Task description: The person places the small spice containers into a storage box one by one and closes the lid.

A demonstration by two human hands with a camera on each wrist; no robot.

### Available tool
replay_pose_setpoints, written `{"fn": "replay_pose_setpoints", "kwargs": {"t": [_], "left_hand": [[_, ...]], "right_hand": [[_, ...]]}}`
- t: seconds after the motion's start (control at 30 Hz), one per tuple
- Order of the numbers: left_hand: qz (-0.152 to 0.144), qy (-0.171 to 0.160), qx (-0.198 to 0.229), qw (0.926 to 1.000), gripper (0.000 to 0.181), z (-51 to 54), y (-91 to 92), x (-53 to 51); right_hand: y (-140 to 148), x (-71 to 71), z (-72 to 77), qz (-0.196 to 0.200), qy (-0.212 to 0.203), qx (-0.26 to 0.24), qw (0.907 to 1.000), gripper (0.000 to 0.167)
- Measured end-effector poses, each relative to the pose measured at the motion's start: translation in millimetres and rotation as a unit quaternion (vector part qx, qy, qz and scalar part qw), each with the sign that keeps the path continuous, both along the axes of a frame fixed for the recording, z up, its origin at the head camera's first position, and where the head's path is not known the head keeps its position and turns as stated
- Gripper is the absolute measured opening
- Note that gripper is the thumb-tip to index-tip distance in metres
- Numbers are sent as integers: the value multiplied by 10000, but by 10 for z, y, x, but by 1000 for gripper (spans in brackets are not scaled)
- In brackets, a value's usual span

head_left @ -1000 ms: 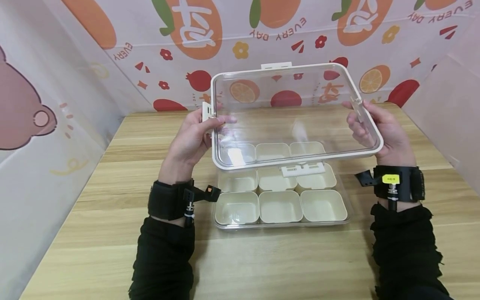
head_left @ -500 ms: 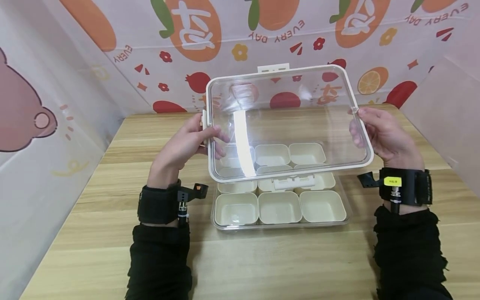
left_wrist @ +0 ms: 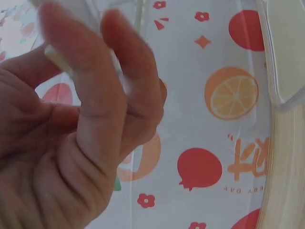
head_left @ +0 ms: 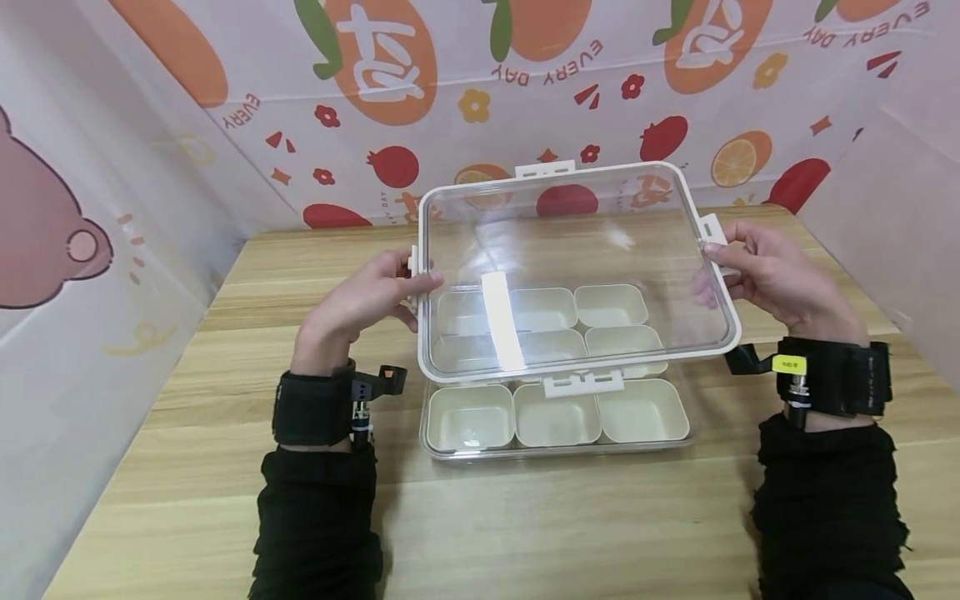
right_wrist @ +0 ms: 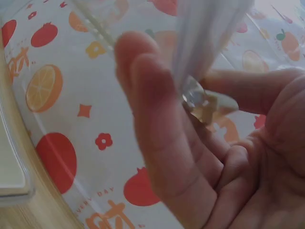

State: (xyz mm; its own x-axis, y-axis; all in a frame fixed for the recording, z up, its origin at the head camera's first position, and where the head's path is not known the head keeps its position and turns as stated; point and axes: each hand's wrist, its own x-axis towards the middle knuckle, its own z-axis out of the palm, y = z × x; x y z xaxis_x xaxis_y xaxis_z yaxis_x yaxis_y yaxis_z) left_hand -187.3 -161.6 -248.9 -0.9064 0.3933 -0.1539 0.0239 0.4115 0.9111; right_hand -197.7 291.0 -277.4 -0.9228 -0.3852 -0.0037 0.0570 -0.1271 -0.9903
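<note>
A clear rectangular lid [head_left: 600,250] with a white rim and white side clips is held above a transparent box [head_left: 555,452], tilted so that its far edge is higher. My left hand [head_left: 363,300] grips the lid's left edge, thumb on top and fingers beneath. On the opposite edge, my right hand [head_left: 787,279] pinches the rim beside an outward-standing clip [head_left: 712,229]. Several cream cups [head_left: 557,417] stand in rows inside the box; the back rows show through the lid. In the right wrist view, the lid's edge and a clip [right_wrist: 209,102] sit between thumb and fingers.
The box stands on a wooden table [head_left: 570,525]. Behind the table hangs a fruit-printed cloth [head_left: 247,167], and a pale cloth [head_left: 915,225] borders the right side. Both wrists wear black straps [head_left: 311,410] with small camera mounts.
The lid has come down and toward me, covering more of the cups from view. My right hand has shifted its hold, and the right clip now stands outward.
</note>
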Motion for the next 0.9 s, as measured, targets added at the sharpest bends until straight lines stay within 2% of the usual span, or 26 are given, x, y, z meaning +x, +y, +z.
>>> {"fn": "replay_pose_setpoints", "kwargs": {"t": [0.07,0.17,0.3,0.43,0.63,0.9], "left_hand": [[-87,3,-146,9999,20,4,-10,-16],[-219,14,-323,9992,19,-2,-21,-39],[-312,-91,-479,9983,22,-15,-46,-52],[-259,-80,-733,9969,23,-19,-93,-44],[-220,-83,-865,9960,23,-63,-119,6],[-453,-332,-1093,9924,23,-209,-101,111]], "right_hand": [[39,4,7,53,22,272,9996,4],[78,12,26,207,153,962,9950,6],[58,20,33,266,199,2063,9779,11],[-8,15,4,159,62,2661,9638,16],[-40,82,-67,232,95,3010,9533,20],[-50,168,-243,405,-204,3040,9516,20]]}}
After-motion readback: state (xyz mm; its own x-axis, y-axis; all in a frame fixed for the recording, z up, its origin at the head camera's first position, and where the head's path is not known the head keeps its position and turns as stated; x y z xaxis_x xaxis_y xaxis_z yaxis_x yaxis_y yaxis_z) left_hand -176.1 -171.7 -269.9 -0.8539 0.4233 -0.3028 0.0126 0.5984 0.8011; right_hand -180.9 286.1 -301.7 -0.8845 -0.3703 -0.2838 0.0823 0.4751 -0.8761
